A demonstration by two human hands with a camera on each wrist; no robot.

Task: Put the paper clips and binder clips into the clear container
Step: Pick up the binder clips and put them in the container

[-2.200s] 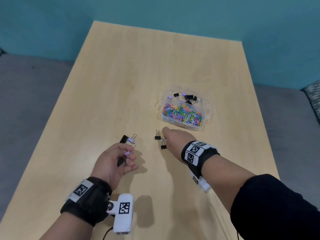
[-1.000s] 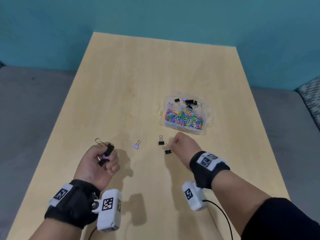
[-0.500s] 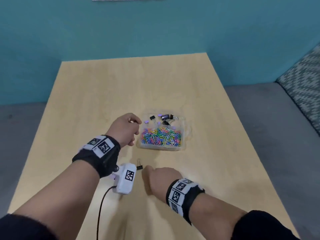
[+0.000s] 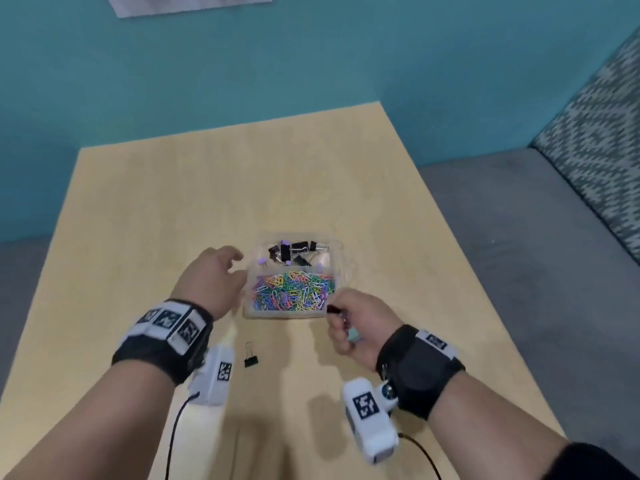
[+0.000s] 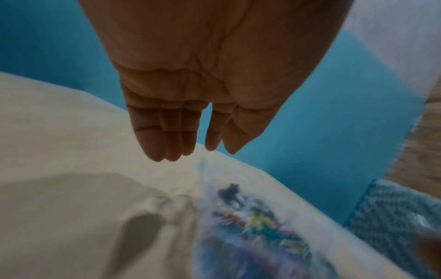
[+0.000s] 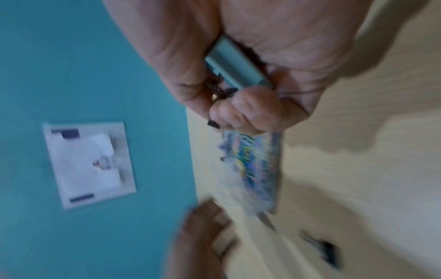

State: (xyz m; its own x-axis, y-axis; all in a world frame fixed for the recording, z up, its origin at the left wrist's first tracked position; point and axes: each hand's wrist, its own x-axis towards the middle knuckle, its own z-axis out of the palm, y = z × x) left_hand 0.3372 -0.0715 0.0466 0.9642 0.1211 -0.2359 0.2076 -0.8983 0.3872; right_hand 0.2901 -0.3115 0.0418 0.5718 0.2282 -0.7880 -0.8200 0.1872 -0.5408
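From the head view, the left hand (image 4: 211, 282) hovers with fingers loose and empty just left of the clear container (image 4: 341, 258); the right hand (image 4: 360, 327) curls around small binder clips at its near right corner, and one black binder clip (image 4: 251, 359) lies on the bench (image 4: 138, 220) between the wrists. The left wrist view shows straight, relaxed fingers (image 5: 155, 137) above the blurred container. The right wrist view shows fingers (image 6: 241, 109) closed on a teal clip (image 6: 235, 64); the wall sheet's (image 6: 89, 164) writing is unreadable.

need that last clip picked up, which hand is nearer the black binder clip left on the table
Left. The left hand is up-left of the binder clip; the right hand, gripping clips, is farther right.
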